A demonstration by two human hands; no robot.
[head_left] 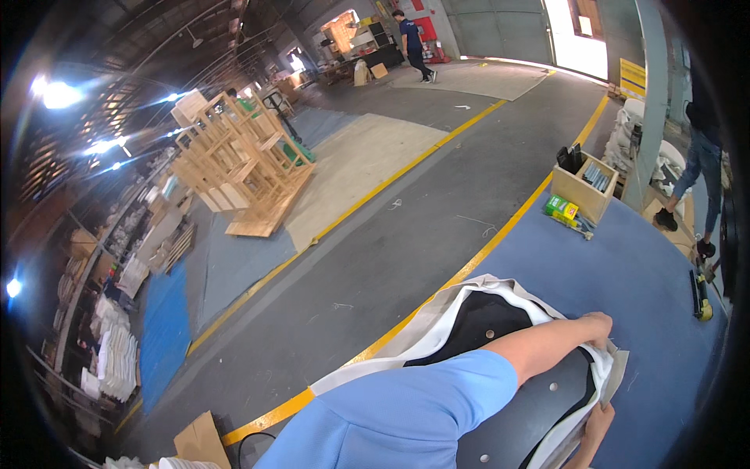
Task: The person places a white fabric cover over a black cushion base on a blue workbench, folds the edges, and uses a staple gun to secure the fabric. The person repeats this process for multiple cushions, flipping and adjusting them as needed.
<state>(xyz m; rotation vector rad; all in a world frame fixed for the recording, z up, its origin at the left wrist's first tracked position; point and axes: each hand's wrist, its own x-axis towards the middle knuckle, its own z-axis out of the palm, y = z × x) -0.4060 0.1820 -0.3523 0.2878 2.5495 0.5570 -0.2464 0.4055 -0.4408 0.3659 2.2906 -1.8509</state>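
Note:
In front of me lies a dark seat board (553, 399) with several round holes, set inside white padding (437, 338) and a beige fabric cover (418, 324). My left arm, in a light blue sleeve, reaches across the board. My left hand (598, 328) is closed on the edge of the cover at the right side. Nearer to me, my right hand (598, 424) pinches the same beige edge, with the white padding just inside it. The sleeve hides much of the board's left part.
The blue work surface (641, 289) holds a wooden box (582, 190) of staple strips, a green-and-yellow packet (560, 209) and a black-and-yellow staple gun (701, 297). A person (699, 156) stands at the right; another person (412, 43) walks far off. Wooden frames (246, 164) are stacked left.

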